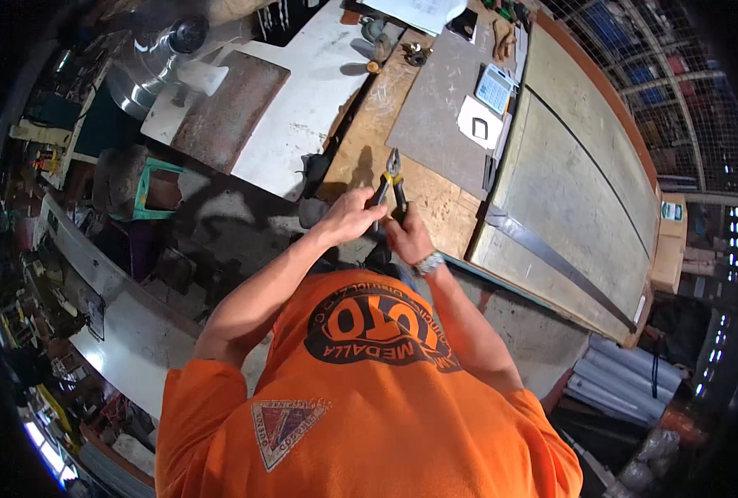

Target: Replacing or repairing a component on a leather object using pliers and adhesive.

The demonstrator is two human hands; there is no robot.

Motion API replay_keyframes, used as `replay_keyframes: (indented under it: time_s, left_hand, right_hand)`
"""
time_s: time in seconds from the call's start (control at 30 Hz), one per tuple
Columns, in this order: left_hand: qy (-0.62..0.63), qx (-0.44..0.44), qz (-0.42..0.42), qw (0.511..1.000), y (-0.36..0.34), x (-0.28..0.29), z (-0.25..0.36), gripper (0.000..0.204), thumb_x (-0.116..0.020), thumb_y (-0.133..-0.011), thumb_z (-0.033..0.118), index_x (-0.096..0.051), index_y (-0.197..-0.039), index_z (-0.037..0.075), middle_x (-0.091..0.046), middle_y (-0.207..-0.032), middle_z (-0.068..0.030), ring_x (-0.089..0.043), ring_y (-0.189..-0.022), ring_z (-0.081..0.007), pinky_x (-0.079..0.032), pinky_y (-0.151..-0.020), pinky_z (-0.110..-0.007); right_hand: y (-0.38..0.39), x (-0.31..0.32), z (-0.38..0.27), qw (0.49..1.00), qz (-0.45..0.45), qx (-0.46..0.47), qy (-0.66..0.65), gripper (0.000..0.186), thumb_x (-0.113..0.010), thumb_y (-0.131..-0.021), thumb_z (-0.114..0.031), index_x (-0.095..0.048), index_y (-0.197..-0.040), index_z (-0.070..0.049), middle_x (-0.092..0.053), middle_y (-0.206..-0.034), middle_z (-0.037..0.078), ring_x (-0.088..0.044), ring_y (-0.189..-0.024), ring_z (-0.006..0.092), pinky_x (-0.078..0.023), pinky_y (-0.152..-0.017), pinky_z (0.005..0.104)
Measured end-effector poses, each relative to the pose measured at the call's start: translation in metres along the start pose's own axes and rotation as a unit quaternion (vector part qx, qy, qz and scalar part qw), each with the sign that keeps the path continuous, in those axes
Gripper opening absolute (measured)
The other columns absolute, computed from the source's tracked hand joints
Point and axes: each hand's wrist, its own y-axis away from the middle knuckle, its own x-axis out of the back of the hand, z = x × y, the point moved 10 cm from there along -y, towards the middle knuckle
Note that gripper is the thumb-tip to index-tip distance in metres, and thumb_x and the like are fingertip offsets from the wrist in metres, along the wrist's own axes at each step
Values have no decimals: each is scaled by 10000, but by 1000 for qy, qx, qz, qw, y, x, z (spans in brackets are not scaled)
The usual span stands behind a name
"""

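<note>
A pair of pliers (394, 168) with black and yellow handles points away from me over a scuffed wooden worktop (435, 212), jaws uppermost in the picture. My left hand (354, 213) is closed on its left handle, and my right hand (409, 234) grips the right one. Something slim and grey shows under my left hand, too small to make out. Just beyond the pliers lies a grey sheet (435, 108) on the wood.
A calculator (493, 88), white card (477, 124) and wooden figure-like piece (503, 40) lie beyond. Right stands a large sloping panel (576, 216) with a metal strip. Left are a white board (302, 91), rusty plate (224, 108) and green-framed stool (157, 174). Grey rolls (613, 386) lie lower right.
</note>
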Motion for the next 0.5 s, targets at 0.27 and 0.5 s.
replay_keyframes:
  time_s: [0.27,0.5]
  left_hand:
    - [-7,75,-54,996,2,2,-7,367,-653,-886,340,-647,-1005,-7,-671,-906,-216,-660,-885,-364,-498,-779,-440]
    - [-22,6,-3,1000,0,11,2,292,-655,-922,279,-623,-920,-12,-600,-753,-83,-561,-718,-169,-452,-662,-363]
  right_hand:
    - [7,3,-29,1000,0,9,3,254,-632,-877,-95,-522,-1075,21,-652,-785,126,-640,-687,221,-495,-593,376]
    - [-4,-4,-19,986,69,98,116,267,-659,-881,-162,-547,-1051,10,-635,-830,229,-629,-773,371,-500,-686,445]
